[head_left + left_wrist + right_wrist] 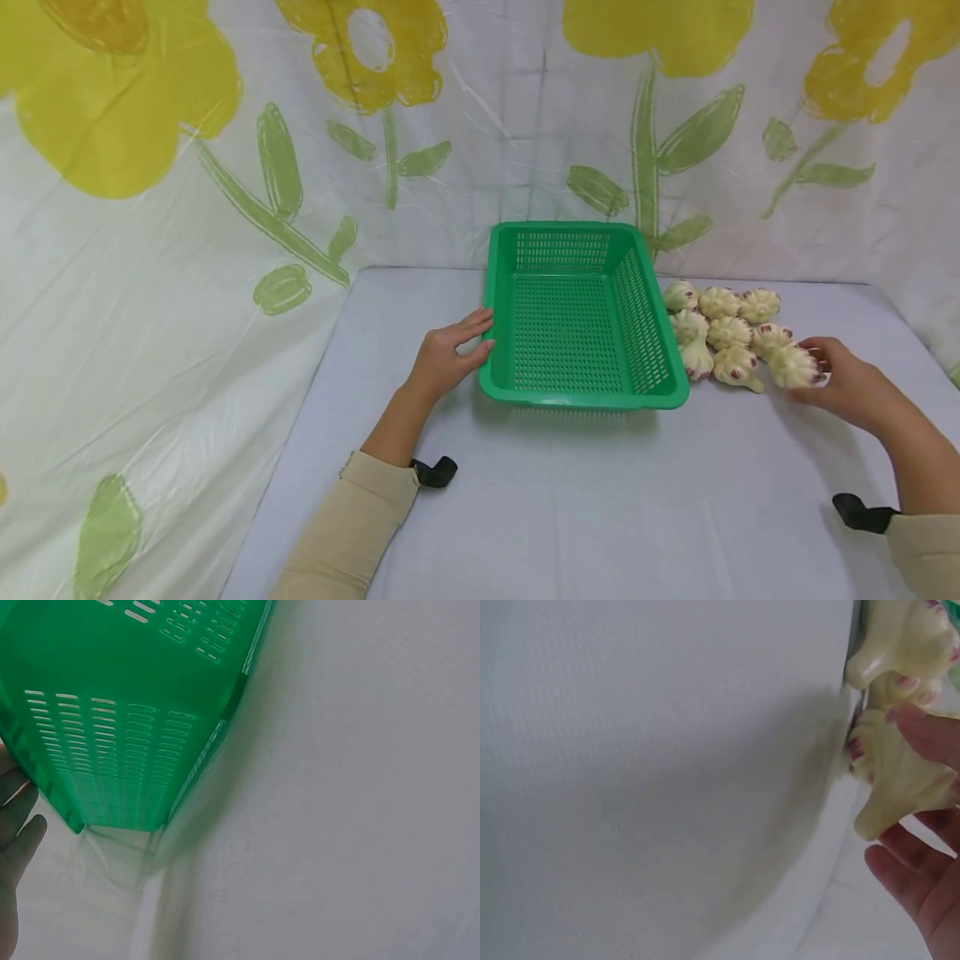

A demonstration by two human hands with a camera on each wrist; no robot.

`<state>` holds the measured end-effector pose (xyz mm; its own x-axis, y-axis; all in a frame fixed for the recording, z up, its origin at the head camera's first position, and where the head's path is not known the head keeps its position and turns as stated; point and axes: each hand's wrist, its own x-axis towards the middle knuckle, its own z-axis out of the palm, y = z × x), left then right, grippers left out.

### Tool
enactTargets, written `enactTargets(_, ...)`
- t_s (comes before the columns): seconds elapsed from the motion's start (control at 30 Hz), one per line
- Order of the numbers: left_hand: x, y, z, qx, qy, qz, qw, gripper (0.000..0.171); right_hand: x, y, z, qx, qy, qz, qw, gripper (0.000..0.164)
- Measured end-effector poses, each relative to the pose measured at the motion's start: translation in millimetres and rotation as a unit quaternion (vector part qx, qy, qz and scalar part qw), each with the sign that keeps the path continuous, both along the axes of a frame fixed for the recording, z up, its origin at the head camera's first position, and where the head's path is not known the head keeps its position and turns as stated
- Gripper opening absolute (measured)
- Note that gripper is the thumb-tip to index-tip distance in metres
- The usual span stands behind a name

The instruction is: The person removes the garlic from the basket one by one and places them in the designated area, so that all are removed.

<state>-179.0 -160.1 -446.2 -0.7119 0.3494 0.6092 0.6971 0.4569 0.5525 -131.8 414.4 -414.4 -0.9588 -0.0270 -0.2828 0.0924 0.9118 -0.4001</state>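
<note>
My right hand pinches a garlic bulb between thumb and fingers at the right front of a group of bulbs. In the right wrist view, its pale stem points down past the fingers. A green perforated basket stands in the middle of the table, with nothing in it. Against its left rim rests my left hand, fingers fairly straight. The left wrist view shows those fingers beside the basket's slotted side wall.
Several more garlic bulbs, cream with purplish tips, lie close together just right of the basket. The white-covered table ends at the back against a hanging sheet printed with yellow flowers.
</note>
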Motion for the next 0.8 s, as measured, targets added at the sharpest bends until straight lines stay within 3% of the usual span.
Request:
enactTargets(0.23, 0.1, 0.0, -0.2, -0.001, 0.002, 0.0, 1.0, 0.037, -1.0, -1.7, -5.3, -0.007, -0.021, 0.011, 1.0, 0.109)
enactTargets(0.5, -1.0, 0.1, -1.2, 0.003, 0.011, -0.003, 0.9999, 0.037, -1.0, -7.2, -6.6, 0.013, 0.001, 0.043, 0.999, 0.102)
enactTargets(0.8, 0.0, 0.3, -0.6, 0.0, -0.002, 0.001, 1.0, 0.037, -1.8, -7.5, -9.2, 0.014, -0.007, 0.039, 0.999, 0.105)
